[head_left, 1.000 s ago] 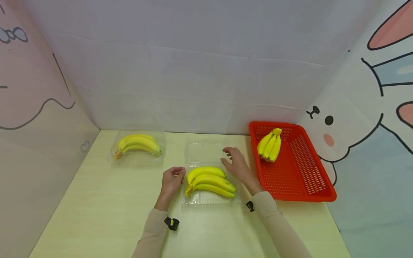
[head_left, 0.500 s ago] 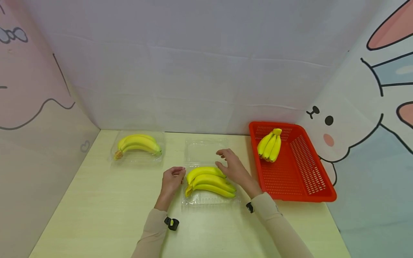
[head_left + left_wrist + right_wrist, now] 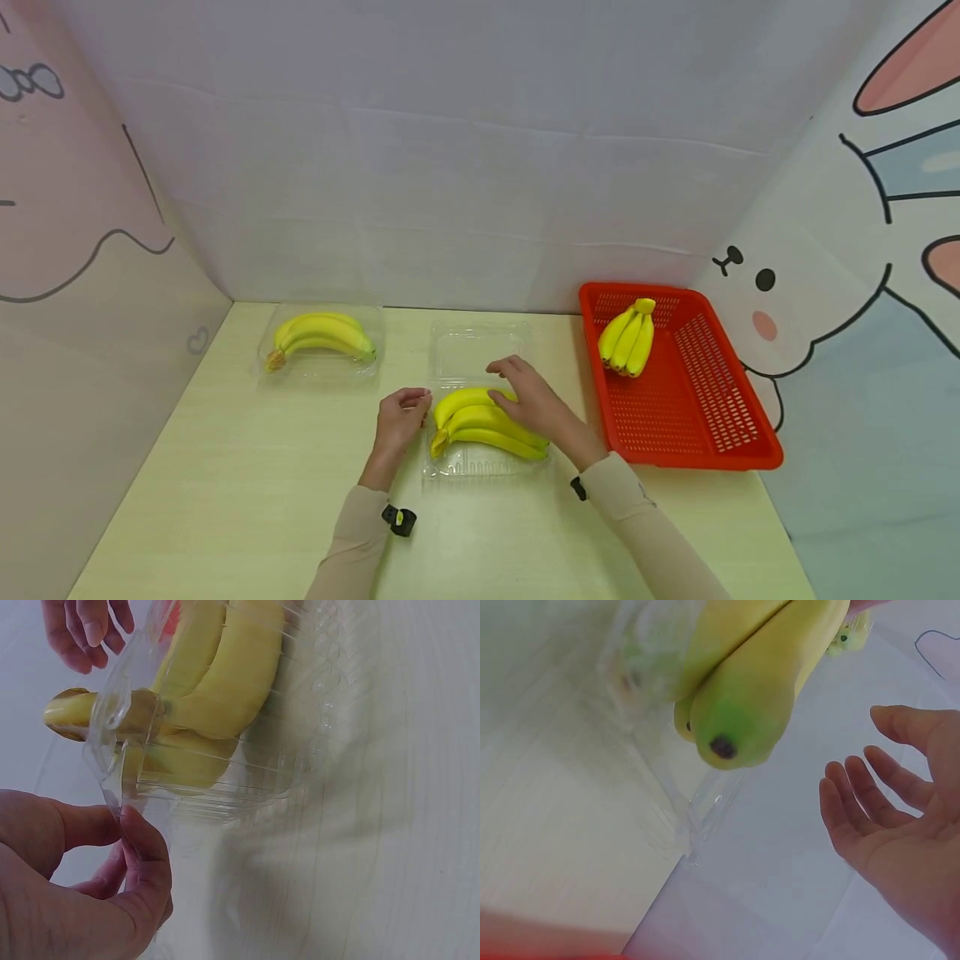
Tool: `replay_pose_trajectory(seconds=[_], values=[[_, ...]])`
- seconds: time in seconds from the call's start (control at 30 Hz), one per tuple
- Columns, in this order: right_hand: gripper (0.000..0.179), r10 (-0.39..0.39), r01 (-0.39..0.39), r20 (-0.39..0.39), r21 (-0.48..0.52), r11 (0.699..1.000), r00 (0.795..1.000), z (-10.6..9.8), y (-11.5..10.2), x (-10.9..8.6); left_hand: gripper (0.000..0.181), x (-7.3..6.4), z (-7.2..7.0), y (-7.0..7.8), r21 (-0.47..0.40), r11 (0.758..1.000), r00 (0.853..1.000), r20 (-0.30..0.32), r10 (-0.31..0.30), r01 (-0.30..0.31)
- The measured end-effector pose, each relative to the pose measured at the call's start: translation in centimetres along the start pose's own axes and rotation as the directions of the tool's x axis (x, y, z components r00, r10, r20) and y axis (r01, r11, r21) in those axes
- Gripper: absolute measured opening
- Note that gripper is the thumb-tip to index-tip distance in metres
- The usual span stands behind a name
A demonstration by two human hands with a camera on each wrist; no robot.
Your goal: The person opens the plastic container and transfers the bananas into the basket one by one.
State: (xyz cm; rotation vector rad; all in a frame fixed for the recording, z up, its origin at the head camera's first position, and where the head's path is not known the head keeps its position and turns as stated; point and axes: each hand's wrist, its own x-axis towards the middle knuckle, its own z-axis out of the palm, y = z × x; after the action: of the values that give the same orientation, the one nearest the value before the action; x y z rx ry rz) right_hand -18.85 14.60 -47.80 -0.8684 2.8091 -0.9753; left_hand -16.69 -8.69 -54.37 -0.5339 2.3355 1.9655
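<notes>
A bunch of yellow bananas (image 3: 480, 418) with green tips lies in the lower half of a clear plastic clamshell box (image 3: 472, 468), whose lid (image 3: 476, 350) is folded back flat behind it. My left hand (image 3: 399, 423) pinches the box's left rim between thumb and forefinger, close to the banana stem (image 3: 82, 712). Over the far right part of the bunch hangs my right hand (image 3: 531, 402), fingers relaxed and apart, holding nothing. In the right wrist view the same hand (image 3: 900, 802) is clear of the banana tips (image 3: 739, 727).
At the back left, another clear box (image 3: 375, 325) holds a bunch of bananas (image 3: 322, 333). On the right a red plastic basket (image 3: 652, 417) contains a further bunch (image 3: 628, 337) near its back left corner. A white cloth wall (image 3: 465, 167) rises behind the table (image 3: 262, 483).
My right hand has moved left from the box's right side to above the bananas. The left hand keeps its pinch on the rim, and the bananas and box stay where they were.
</notes>
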Motion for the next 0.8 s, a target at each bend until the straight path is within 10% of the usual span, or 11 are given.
replay_pose_trajectory(seconds=[0.8], values=[[0.034, -0.172, 0.182, 0.126, -0.07, 0.981, 0.977, 1.8, -1.5, -0.4, 0.024, 0.2, 0.0, -0.1, 0.024, 0.999, 1.0, 0.011, -0.023, 0.023]])
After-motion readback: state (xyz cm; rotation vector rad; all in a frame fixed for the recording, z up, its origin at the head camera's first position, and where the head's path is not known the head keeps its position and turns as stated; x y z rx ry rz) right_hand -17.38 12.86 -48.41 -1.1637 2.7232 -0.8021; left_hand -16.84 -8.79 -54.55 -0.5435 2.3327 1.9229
